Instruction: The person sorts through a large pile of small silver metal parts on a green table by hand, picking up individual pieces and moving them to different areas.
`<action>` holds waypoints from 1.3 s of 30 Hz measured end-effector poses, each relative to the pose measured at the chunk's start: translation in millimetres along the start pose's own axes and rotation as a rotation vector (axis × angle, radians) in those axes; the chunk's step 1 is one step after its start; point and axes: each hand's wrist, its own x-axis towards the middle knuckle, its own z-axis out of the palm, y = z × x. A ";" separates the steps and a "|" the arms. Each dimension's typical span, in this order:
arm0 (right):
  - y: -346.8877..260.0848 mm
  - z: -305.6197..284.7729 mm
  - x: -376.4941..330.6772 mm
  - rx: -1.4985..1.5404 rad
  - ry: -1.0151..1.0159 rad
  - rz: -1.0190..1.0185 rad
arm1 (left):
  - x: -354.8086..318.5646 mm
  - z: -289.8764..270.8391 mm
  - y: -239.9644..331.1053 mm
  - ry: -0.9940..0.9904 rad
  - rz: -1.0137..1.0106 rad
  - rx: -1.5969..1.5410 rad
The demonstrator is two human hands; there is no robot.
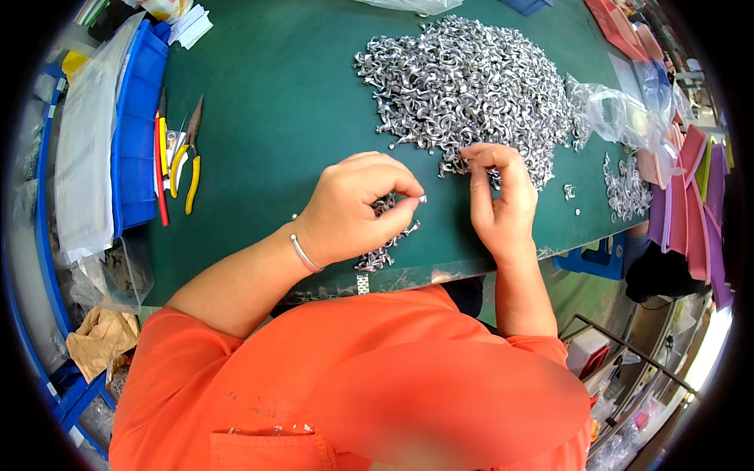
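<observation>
A big heap of small silver metal parts covers the far middle of the green table. My left hand, with a silver bangle at the wrist, pinches one small metal part between thumb and forefinger. Under it hangs a short chain of joined silver parts near the table's front edge. My right hand reaches into the near edge of the heap, its fingertips closed on a small part there.
Yellow-handled pliers and a red-handled tool lie at the left beside a blue bin. A clear plastic bag and a smaller pile of parts sit at the right, near pink and purple trays.
</observation>
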 end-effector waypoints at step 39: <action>-14.4 5.4 -26.7 0.604 0.067 0.347 | -0.7 2.6 0.7 -0.020 -0.049 -0.013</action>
